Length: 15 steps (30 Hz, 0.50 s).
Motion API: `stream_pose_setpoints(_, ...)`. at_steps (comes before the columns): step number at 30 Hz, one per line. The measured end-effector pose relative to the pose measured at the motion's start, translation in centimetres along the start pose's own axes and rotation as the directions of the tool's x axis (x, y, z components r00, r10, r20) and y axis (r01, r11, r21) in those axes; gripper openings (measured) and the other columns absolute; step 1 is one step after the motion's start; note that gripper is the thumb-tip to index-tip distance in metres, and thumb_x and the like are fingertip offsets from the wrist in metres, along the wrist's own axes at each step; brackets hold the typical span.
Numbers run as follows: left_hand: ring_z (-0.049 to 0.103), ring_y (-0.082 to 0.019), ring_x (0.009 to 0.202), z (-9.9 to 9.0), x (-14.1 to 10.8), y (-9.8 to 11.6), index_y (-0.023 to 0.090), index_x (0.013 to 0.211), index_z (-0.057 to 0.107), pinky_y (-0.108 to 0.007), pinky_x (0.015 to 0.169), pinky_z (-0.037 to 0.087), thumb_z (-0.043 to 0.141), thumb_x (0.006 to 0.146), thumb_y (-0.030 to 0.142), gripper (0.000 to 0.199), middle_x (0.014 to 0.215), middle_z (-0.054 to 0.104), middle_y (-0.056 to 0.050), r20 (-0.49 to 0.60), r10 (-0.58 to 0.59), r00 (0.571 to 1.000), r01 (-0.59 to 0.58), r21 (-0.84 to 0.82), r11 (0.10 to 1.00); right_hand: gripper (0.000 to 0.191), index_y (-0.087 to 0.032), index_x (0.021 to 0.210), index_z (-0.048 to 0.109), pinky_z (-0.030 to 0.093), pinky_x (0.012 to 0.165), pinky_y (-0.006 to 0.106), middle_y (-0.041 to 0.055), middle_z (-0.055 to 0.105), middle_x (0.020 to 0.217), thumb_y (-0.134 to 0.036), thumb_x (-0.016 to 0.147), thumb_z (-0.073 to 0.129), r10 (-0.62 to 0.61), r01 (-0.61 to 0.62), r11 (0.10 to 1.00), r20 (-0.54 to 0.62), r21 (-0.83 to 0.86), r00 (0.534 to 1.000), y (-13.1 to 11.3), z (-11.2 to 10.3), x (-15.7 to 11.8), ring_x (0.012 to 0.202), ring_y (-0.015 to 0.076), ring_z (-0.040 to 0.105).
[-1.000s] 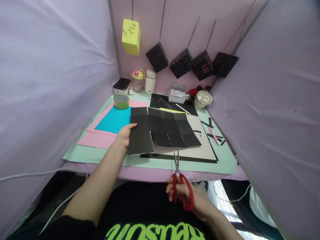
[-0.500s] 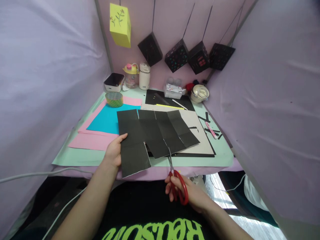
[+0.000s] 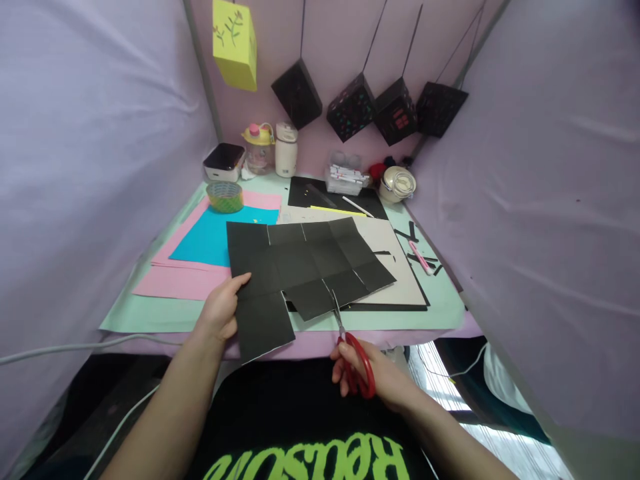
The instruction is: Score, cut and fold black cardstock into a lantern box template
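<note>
A creased sheet of black card (image 3: pixel 300 263) is held up over the near part of the table. My left hand (image 3: pixel 220 310) pinches its left edge, thumb on top and fingers hidden beneath. Slits run in from the card's far and near edges along its creases, and a gap parts the near left flap from the panel beside it. My right hand (image 3: pixel 363 373) is closed around the red handles of a pair of scissors (image 3: pixel 361 365). Their slim blades point away from me and reach the card's near edge, beside a slit.
Under the card lie a pale board (image 3: pixel 400 267), blue paper (image 3: pixel 200 237) and pink paper (image 3: pixel 180 283). A pink cutter (image 3: pixel 420 258) lies among black scraps at right. A tape roll (image 3: pixel 225 197), bottles and a marker box (image 3: pixel 346 179) stand further back. Paper cubes hang behind.
The card has shifted slightly left and tilted, with my left hand moving along with it. The scissors stay near its front edge, their blades lying a little differently against it.
</note>
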<state>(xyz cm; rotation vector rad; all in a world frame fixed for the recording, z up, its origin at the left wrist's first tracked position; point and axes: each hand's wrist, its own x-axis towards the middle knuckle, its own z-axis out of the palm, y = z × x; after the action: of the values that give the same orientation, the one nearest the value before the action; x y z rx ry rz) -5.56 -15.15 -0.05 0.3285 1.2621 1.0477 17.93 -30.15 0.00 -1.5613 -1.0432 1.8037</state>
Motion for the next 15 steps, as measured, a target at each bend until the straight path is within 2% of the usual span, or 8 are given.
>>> stream_pose_setpoints(15, 0.068, -0.019, 0.055, 0.19, -0.43, 0.08, 0.01, 0.081, 0.066, -0.028, 0.057, 0.06, 0.056, 0.082, 0.011, 0.01, 0.064, 0.069, -0.007, 0.015, 0.01, 1.0, -0.01, 0.001, 1.0, 0.054, -0.014, 0.095, 0.057, 0.041, 0.052, 0.023, 0.0046, 0.066, 0.075, -0.066, 0.086, 0.049, -0.002, 0.002, 1.0, -0.009, 0.006, 1.0, -0.37, 0.1, 0.72, 0.055, 0.0114, 0.06)
